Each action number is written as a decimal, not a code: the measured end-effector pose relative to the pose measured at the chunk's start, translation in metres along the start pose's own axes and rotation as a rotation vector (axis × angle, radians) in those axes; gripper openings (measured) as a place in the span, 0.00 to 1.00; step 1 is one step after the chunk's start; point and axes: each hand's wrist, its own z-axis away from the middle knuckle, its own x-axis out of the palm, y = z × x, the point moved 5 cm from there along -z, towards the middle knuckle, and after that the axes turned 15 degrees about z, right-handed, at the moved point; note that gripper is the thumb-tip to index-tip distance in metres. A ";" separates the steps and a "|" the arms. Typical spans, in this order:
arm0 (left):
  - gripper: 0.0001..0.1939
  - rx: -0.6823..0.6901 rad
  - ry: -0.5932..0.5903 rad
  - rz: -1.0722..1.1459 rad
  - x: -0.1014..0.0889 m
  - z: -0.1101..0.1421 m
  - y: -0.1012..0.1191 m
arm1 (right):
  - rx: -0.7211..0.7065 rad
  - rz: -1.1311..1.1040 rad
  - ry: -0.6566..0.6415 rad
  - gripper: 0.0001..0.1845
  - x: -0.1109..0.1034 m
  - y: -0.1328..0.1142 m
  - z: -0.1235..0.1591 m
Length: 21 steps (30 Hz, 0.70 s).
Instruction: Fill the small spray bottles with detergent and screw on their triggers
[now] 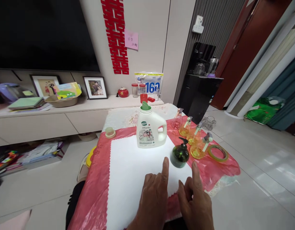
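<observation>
On the white scalloped sheet, a white detergent jug with a handle stands upright, its mouth uncapped and showing a green spout. A dark green pump bottle stands near the sheet's right edge. My left hand is over the sheet, index finger stretched toward the pump bottle and the other visible fingers curled. Nearer the right edge, my right hand also points its index finger, thumb apart. Both hands hold nothing and appear apart from the bottle. A pale translucent cap sits left of the sheet.
Red plastic film covers the table. Several clear and amber pump bottles line its right side, beside a roll of tape. Behind is a low cabinet with picture frames and jars. A black cabinet stands back right.
</observation>
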 end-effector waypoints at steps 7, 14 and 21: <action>0.58 -0.199 0.029 -0.027 -0.017 -0.013 -0.035 | 0.179 -0.114 -0.120 0.30 0.019 0.007 0.011; 0.56 -0.273 0.213 0.153 -0.064 -0.078 -0.101 | 0.247 -0.136 -0.010 0.25 0.024 0.048 0.011; 0.49 -0.176 0.263 0.226 -0.076 -0.115 -0.096 | 0.569 -0.195 -0.134 0.47 0.063 0.104 0.016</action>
